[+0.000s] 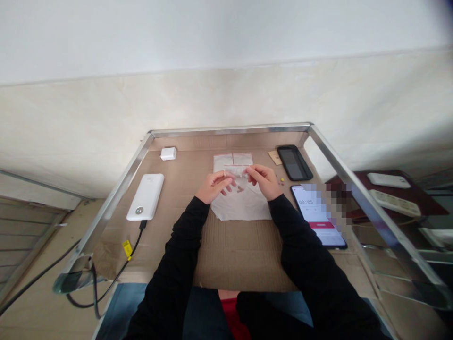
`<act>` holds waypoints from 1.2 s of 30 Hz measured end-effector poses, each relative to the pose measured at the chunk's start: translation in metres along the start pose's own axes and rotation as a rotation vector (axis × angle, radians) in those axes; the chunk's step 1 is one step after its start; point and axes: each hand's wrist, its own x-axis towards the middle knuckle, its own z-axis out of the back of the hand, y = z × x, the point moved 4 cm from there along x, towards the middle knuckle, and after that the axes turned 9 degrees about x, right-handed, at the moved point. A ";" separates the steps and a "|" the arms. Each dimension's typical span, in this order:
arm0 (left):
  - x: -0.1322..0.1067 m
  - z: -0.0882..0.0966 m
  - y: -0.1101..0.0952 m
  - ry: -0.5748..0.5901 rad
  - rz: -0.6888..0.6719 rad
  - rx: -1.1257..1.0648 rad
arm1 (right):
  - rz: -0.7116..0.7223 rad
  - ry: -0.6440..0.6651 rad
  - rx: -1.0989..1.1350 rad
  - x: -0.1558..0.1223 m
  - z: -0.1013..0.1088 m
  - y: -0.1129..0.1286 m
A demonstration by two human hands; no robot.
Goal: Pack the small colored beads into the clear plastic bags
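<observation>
A small clear zip bag (pixel 241 182) with a red line along its top is held up between my two hands. My left hand (pixel 213 186) pinches its left side, with some fingers spread below. My right hand (pixel 265 180) grips its upper right corner between thumb and finger. Something small and brownish shows low in the bag, too blurred to name. Beneath lies a white sheet (pixel 242 208), either paper or cloth. Just behind my hands, clear zip bags (pixel 222 161) with red lines lie flat. Tiny pieces, one a yellow bead-like piece (pixel 282 180), lie right of my right hand.
Cardboard (pixel 244 255) lines the metal-framed tray (pixel 230 129). A white power bank (pixel 146 196) with a black cable (pixel 131 252) lies left, a white charger plug (pixel 168 153) behind it. On the right are a black phone case (pixel 294 163), brown paper (pixel 275 157) and a lit phone (pixel 314 217).
</observation>
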 end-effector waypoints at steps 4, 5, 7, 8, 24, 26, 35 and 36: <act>0.002 -0.003 0.006 0.027 0.038 0.052 | 0.028 -0.106 0.057 0.002 0.007 -0.002; 0.003 -0.002 0.007 -0.004 0.048 0.048 | 0.023 -0.106 0.077 0.003 0.008 -0.003; 0.005 0.003 0.008 -0.097 0.065 0.026 | 0.007 -0.091 0.116 0.005 0.007 -0.007; 0.006 0.007 0.010 -0.152 0.073 0.011 | 0.002 -0.087 0.132 0.005 0.007 -0.009; 0.009 0.030 0.028 -0.497 0.172 -0.130 | -0.096 -0.060 0.151 0.005 0.004 -0.010; 0.009 0.030 0.028 -0.491 0.167 -0.136 | -0.094 -0.052 0.154 0.005 0.003 -0.010; 0.010 0.028 0.027 -0.507 0.154 -0.138 | -0.095 -0.022 0.142 0.004 0.001 -0.008; 0.010 0.027 0.026 -0.512 0.151 -0.131 | -0.097 -0.020 0.139 0.004 0.001 -0.008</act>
